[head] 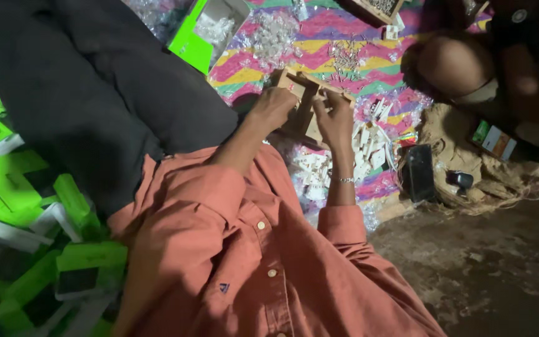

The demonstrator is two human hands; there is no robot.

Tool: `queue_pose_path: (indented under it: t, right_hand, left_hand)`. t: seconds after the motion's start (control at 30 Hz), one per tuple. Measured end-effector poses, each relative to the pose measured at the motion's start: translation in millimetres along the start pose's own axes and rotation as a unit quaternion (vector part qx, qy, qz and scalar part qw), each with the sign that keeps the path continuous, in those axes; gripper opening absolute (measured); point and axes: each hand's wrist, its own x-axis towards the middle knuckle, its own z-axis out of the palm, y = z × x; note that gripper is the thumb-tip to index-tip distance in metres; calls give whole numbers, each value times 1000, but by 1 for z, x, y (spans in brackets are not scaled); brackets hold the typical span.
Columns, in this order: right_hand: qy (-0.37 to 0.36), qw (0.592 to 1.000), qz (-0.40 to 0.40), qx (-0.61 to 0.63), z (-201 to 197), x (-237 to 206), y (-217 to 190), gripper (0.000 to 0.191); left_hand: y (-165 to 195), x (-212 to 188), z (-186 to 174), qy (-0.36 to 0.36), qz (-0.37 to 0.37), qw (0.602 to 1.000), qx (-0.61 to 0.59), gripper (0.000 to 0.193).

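My left hand [274,107] and my right hand [335,117] both grip a small open wooden tray [304,87] held over a zigzag-patterned mat [254,70]. The left hand holds its near-left side; the right hand, with a bracelet on the wrist, holds its right edge. What lies inside the tray is hidden by my fingers. A heap of small white plastic parts [366,145] lies just below the right hand. My orange shirt sleeves fill the foreground.
A green-and-white open box [205,31] lies at the back left beside clear plastic bags [274,36]. Green boxes [38,237] pile up at left. A dark phone [418,172] rests on straw-like matting; another person's knee [450,65] is at right.
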Motion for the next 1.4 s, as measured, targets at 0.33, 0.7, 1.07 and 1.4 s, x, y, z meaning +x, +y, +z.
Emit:
queue_pose_path:
  t: [0.33,0.7,1.07,1.4]
  right_hand:
    - [-100,983,-133,-79,18,-39,11,42]
    - [-27,991,-99,-88,19,-41,2,31]
    - [-184,975,-112,51,128,-62,12,19]
    - [-119,979,-138,90,138,-53,14,23]
  left_hand:
    - [-3,-7,-3,-13,52,997,50,35]
    - [-10,-12,6,73,133,980,130,20]
    - [-9,-8,-9,64,34,997,-10,5]
    - [-8,-13,-56,115,-119,986,34,20]
